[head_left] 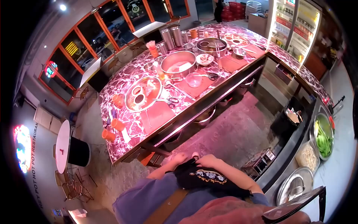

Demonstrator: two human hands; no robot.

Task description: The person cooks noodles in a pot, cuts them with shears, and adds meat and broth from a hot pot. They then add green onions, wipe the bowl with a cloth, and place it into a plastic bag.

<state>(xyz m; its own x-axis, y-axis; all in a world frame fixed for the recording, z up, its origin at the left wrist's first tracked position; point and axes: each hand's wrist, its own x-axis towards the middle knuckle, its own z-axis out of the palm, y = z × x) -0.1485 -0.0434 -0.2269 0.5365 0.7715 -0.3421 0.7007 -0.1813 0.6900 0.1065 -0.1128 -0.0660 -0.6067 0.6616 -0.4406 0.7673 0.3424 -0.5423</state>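
Both of my hands are low in front of my body, at the top edge of a black cloth [201,175] with printed lettering. My left hand [180,158] has its fingers curled at the cloth's left edge, and what they hold is too small to tell. At the cloth's top right, my right hand [207,161] rests with bent fingers, partly hidden by the cloth. Beyond them stands a marbled counter [112,147] with a round tray [149,89] of small bowls, black scissors [172,102], a large metal pot [179,63] and a pink bowl [193,80].
Orange cups [109,135] stand at the counter's left end. On the right are a bowl of greens [323,138], a container of sprouts [308,156], a metal lid [287,190] and a black bin [285,121]. A round table [63,149] stands at left.
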